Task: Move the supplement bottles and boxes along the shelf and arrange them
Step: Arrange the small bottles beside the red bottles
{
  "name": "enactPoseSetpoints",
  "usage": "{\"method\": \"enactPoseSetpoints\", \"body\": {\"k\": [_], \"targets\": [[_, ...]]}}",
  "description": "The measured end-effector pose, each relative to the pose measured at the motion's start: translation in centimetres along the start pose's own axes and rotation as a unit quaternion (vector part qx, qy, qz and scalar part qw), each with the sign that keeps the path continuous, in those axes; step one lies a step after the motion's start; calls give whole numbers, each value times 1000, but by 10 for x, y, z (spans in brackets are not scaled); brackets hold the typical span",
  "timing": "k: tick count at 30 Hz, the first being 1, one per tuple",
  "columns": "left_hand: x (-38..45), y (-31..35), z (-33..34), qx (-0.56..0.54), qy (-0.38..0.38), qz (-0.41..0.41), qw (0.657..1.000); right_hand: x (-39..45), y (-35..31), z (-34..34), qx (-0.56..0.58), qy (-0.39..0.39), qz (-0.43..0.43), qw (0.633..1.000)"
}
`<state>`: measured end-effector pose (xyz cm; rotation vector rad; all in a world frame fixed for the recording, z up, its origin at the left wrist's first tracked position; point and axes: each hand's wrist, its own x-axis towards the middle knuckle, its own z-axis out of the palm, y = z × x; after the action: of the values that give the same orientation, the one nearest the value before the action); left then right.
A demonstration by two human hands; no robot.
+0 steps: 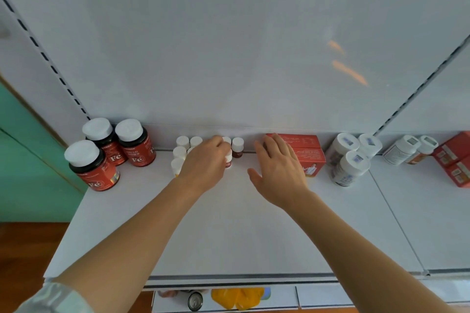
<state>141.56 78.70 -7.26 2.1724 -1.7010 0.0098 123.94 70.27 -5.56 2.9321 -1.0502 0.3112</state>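
Gripping a small white-capped bottle (228, 159) — left hand (203, 162); right hand (277, 170) spread flat, touching the red box (305, 147).

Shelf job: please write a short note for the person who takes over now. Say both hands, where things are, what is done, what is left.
Left hand: fingers curled on a small brown bottle in the small white-capped cluster.
Right hand: open, fingers straight, at the red box.
Three Fe bottles stand grouped at the left end; three white bottles right of the box.
Done: groups formed.
Left: probably tidy the small bottles and the box.
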Motion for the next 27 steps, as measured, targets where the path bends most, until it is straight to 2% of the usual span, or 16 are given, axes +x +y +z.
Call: {"method": "enactPoseSetpoints", "body": {"k": [8,13,19,27], "targets": [[1,21,-14,10,94,30,995,-18,1,-19,-11,20,28,999],[4,65,-8,-17,108,82,991,-50,17,-36,-27,42,64,997],[7,155,-1,-42,103,144,983,-113,71,-60,-52,43,133,989],[6,327,25,-63,95,221,969,-229,189,-101,-61,67,227,970]]}}
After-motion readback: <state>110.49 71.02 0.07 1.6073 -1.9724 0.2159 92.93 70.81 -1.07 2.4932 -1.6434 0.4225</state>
